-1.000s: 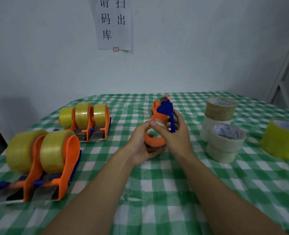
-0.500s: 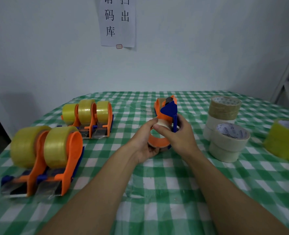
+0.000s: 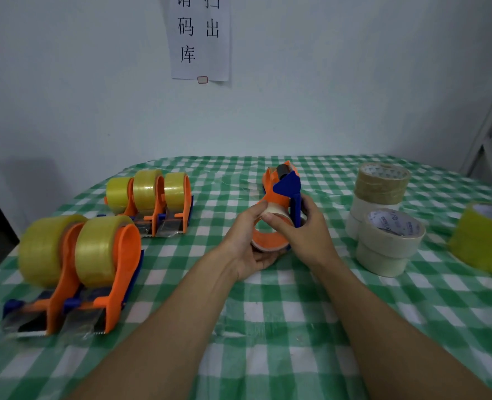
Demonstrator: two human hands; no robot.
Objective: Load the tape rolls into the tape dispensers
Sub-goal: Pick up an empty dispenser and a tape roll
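Roll (image 3: 278,212), pale and narrow, sits in the curved orange frame of the dispenser (image 3: 282,187), which is held just above the middle of the table (image 3: 268,327). The left hand (image 3: 246,246) cups the orange hoop from below, fingers curled under it and thumb laid over the top of the roll. The right hand (image 3: 307,232) wraps the blue side of the dispenser, its fingers hidden behind and its thumb pressing on the roll beside the left thumb. Both hands are closed round the work; neither is free.

The step in hand looks like seating this roll on the hub, or finding its loose end; which one cannot be told, as the thumbs cover the spot. The next move likely calls for keeping the frame steady in the left hand while the right peels the end and leads it forward to the blade at the far tip.

On the left stand two loaded pairs, the near pair (image 3: 94,269) and the far group (image 3: 158,194), all with yellow tape. On the right wait the spare rolls (image 3: 389,243), a brown roll (image 3: 382,183) stacked behind them, and a yellow roll (image 3: 484,238) at the edge.
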